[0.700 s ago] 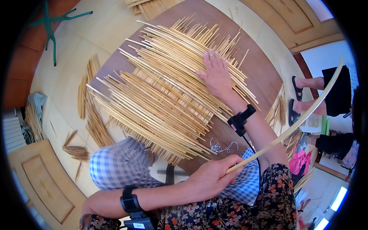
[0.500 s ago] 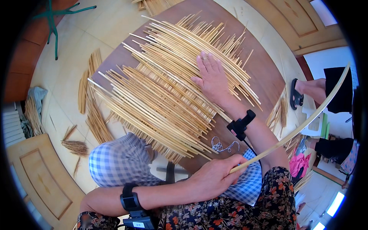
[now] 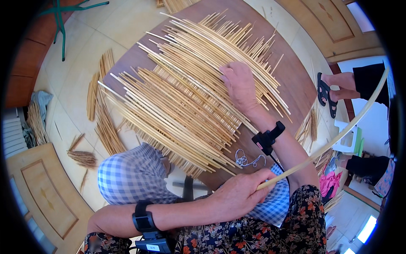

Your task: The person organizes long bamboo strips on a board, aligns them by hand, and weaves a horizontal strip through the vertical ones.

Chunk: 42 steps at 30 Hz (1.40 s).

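Note:
My left hand [image 3: 247, 195] grips one end of a long, pale, bowed strip [image 3: 322, 151], which rises across my right forearm toward the right rim. Higher up, my right hand [image 3: 237, 82] rests on the layered thin wooden sticks [image 3: 177, 108], its fingers curled and closed at their tips; what they hold, if anything, is hidden. The sticks lie in long parallel rows over shorter crosswise ones on a brown table [image 3: 292, 76]. Below my right wrist is a tangle of white string [image 3: 247, 159]. Blue-and-white checked fabric [image 3: 124, 178] lies about my left forearm.
Stick bundles [image 3: 108, 131] are on the tiled floor [image 3: 76, 55] at left, near wooden doors [image 3: 46, 190] and a green metal base [image 3: 63, 12]. At right are one person's sandalled legs [image 3: 338, 80], another's black-clad leg [image 3: 363, 167], a white-and-green bin [image 3: 353, 144] and pink fabric [image 3: 330, 184].
My right hand has gone from lying flat with spread fingers to curled fingers, shifting slightly. My left hand and the strip have shifted slightly right. The sandalled feet at right have moved.

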Available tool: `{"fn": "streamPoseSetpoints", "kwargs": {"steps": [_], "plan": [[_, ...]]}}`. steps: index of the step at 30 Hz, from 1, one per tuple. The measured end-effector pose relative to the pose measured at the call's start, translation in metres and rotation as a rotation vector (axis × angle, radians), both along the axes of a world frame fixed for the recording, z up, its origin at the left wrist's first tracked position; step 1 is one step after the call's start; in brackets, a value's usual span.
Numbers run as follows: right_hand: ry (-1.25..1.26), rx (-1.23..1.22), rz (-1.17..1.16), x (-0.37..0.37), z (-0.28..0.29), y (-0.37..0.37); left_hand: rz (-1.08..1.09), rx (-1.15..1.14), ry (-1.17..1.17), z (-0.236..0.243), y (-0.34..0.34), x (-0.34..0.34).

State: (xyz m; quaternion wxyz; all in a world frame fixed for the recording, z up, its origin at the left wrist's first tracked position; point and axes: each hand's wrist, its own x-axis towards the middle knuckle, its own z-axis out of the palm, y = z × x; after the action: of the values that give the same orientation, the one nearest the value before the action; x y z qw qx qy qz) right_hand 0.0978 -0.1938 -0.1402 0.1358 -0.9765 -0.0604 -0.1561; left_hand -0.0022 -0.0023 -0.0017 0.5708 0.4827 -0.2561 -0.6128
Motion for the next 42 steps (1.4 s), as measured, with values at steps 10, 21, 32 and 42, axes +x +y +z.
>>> {"fn": "streamPoseSetpoints", "kwargs": {"steps": [10,21,32,42], "plan": [[-0.044,0.041,-0.004,0.011,-0.007,0.012,0.041,0.056,0.026,0.005,-0.002,0.008],[0.309,-0.01,-0.221,0.025,0.003,0.023,0.058,0.058,0.02,0.006,0.001,0.01],[0.113,-0.013,-0.195,-0.004,0.038,0.008,0.37,0.116,0.067,0.003,0.001,0.022],[0.588,1.124,-0.253,-0.093,0.133,0.035,0.973,0.204,0.155,-0.015,-0.006,0.036]]}}
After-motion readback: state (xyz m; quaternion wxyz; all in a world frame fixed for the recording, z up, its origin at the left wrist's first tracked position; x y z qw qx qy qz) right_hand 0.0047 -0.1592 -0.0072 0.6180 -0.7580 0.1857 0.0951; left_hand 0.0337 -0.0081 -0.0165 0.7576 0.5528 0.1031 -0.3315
